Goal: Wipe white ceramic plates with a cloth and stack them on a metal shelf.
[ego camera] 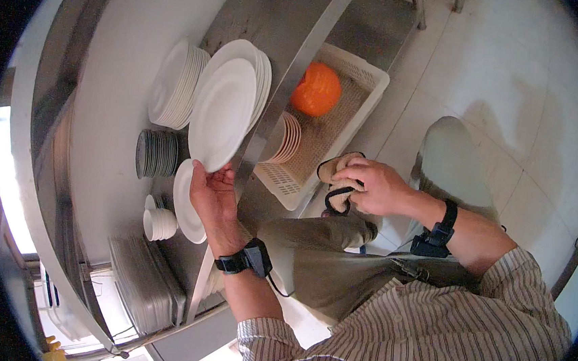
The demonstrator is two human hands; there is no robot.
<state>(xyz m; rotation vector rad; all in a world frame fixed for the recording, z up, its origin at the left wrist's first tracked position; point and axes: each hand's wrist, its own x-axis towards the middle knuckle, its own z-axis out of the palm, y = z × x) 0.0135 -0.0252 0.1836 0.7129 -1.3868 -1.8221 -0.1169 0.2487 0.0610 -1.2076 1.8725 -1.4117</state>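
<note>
My left hand grips the near rim of a white oval plate, thumb on its face. That plate lies tilted over a stack of larger white plates on a steel shelf. A smaller white plate lies just beside my left wrist. My right hand holds a crumpled tan cloth with dark edging, out in front of the shelf and apart from the plates.
Stacked round plates, dark dishes, white cups and clear trays line the shelf's back. Below, a cream plastic basket holds an orange round object and stacked bowls. The shelf has a raised metal edge.
</note>
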